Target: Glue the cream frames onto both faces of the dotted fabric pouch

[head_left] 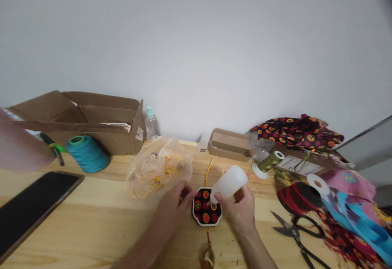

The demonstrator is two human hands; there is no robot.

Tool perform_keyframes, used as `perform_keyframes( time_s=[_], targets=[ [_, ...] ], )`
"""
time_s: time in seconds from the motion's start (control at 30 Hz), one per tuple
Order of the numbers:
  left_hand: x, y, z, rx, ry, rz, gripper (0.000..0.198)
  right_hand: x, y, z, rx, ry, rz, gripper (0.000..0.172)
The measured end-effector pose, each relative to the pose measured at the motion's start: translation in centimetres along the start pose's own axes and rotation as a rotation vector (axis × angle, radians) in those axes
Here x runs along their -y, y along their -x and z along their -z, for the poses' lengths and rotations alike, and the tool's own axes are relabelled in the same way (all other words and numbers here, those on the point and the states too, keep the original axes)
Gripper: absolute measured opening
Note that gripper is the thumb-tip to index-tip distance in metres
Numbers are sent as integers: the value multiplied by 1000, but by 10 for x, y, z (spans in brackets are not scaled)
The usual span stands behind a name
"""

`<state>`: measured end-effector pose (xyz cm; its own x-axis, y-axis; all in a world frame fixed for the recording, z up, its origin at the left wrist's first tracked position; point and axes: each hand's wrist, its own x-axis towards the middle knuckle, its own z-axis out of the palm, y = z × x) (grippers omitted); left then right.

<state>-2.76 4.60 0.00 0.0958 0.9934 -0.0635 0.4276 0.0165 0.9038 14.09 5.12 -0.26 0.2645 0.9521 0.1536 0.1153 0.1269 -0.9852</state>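
Note:
My right hand (240,209) is wrapped round a white translucent squeeze bottle (229,183), tilted with its thin nozzle pointing down at a fabric-covered pendant (206,207). The pendant lies flat on the wooden table; it has a pale scalloped rim and black cloth with red and orange round patterns. At its upper left edge, my left hand (177,201) has curled fingers, thumb and forefinger close together on the rim. A yellow cord (208,171) runs out from the pendant's top. Below it, a red and yellow cord leads to a shiny golden bead (208,256).
Left are a phone (33,205), a teal thread cone (87,153), an open carton (101,117) and a plastic bag (161,167) of yellow cord. Right are scissors (295,232), a red cord spool (298,198), a green thread spool (271,162), ribbons (361,220) and patterned cloth (300,132).

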Motion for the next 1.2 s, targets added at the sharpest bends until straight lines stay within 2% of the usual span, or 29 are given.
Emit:
perform_keyframes(
  time_s=[0.17,0.4,0.57,0.93,1.2],
  targets=[
    [0,-1,1,17,29,-36,18,-3,-1,0,-48,39,3,38],
    [0,2,0,64,-122,-73,25,-5,-2,-6,-138,59,-3,38],
    [-1,3,0,44,-162,-45,30,-1,0,-12,-92,88,66,30],
    [-4,4,-1,9,-234,-17,31,-3,0,-12,-109,134,90,31],
    [-2,4,-3,31,-239,-42,31,-11,0,-10,-39,192,148,30]
  ],
)
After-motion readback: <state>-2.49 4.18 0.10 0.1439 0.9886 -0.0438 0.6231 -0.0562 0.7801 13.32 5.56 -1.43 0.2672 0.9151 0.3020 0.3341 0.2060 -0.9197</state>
